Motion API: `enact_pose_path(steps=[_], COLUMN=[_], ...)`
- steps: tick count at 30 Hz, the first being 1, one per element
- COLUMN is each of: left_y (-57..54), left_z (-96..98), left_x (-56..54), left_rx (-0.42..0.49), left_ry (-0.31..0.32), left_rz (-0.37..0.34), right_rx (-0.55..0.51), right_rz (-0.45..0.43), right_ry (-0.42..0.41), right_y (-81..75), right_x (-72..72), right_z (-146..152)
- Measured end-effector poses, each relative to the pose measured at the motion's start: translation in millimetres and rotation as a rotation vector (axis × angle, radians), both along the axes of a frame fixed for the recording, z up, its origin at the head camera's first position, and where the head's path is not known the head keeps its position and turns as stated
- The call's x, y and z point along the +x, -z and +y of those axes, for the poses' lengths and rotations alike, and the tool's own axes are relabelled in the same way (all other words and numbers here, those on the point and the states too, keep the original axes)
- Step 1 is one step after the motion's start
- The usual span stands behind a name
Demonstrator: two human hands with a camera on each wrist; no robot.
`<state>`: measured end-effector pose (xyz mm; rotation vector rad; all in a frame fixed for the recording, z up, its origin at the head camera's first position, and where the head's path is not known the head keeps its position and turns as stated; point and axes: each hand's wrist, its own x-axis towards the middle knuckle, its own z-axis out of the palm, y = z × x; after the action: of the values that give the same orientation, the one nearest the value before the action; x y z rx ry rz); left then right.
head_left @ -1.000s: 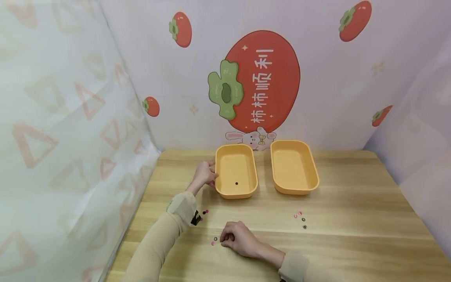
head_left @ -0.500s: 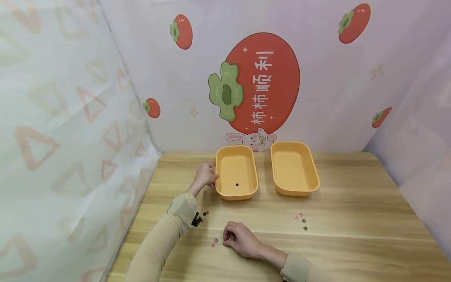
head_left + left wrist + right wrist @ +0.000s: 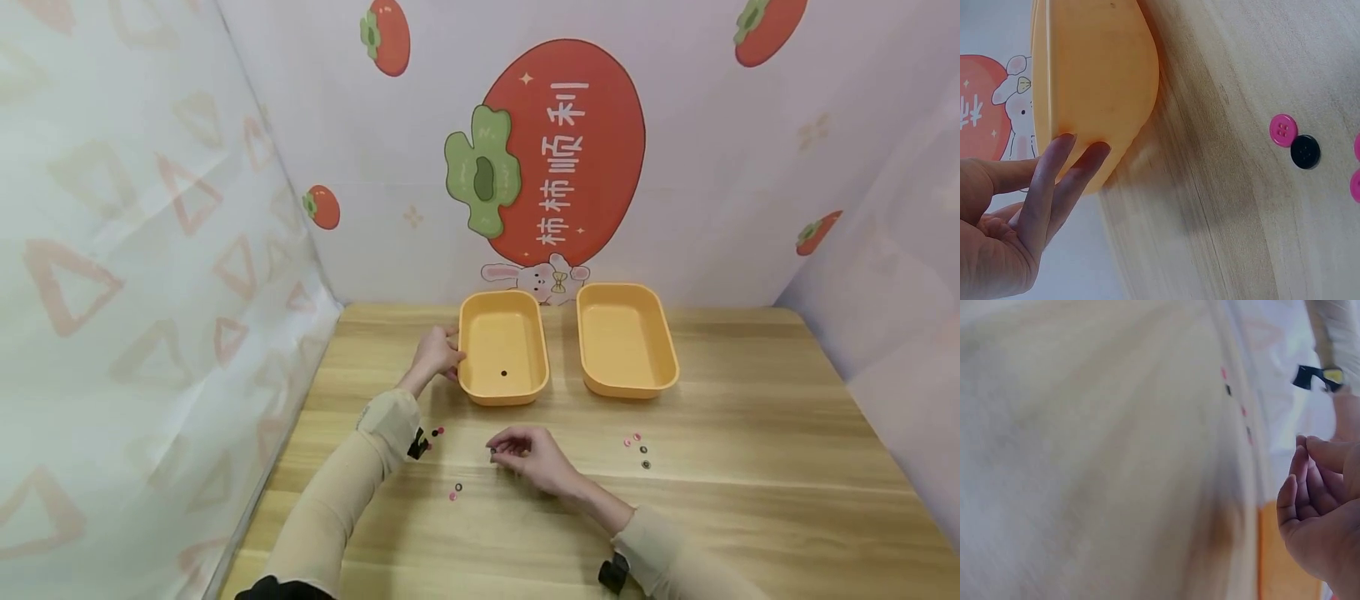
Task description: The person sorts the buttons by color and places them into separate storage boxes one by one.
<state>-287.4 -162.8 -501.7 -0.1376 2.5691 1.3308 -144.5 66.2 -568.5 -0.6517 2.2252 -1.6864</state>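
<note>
My left hand [image 3: 436, 353] is at the left side of the left yellow-orange plastic bin [image 3: 502, 398], holding its rim. In the left wrist view, fingertips [image 3: 1094, 153] lie against the bin's outer wall. One black button [image 3: 504, 373] lies on the floor of that bin. Over the table in front of it, my right hand [image 3: 536, 458] pinches a small dark button [image 3: 492, 451] between thumb and fingertips. The right wrist view shows the pinching fingers [image 3: 1300, 456], but the button is hidden there. Close to my left sleeve lie a pink button [image 3: 1283, 130] and a black button [image 3: 1305, 152].
A second yellow-orange bin [image 3: 628, 392] stands to the right. On the wooden table [image 3: 750, 467], pink and dark buttons [image 3: 643, 449] lie at the right, and a dark ring-like button [image 3: 459, 487] with a pink button [image 3: 453, 497] at the front. A patterned wall closes the back.
My right hand has lifted from the table near the front buttons and moved forward toward the left bin, the dark button now showing at its fingertips. My left hand stays on the bin.
</note>
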Motion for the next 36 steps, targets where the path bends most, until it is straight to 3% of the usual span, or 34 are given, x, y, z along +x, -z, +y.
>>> enact_pose_path(steps=[7, 16, 23, 30, 36], left_y=[-4.1, -3.7, -3.8, -1.0, -1.9], left_z=[0.0, 0.8, 0.1, -0.9, 0.0], left_x=[-4.4, -1.5, -0.8, -0.7, -1.3], left_rx=[-0.011, -0.014, 0.000, -0.004, -0.006], left_ry=[0.008, -0.010, -0.015, -0.004, -0.007], left_rz=[0.012, -0.030, -0.036, -0.032, -0.025], right_rx=[-0.065, -0.141, -0.126, -0.081, -0.015], right_rz=[0.072, 0.149, 0.187, 0.139, 0.116], right_ry=[0.083, 0.158, 0.240, 0.280, 0.305], right_y=[-21.3, -39.0, -51.0, -54.2, -54.1], right_x=[-11.4, -25.2, -55.8, -89.0, -109.3], right_z=[13, 23, 30, 27, 17])
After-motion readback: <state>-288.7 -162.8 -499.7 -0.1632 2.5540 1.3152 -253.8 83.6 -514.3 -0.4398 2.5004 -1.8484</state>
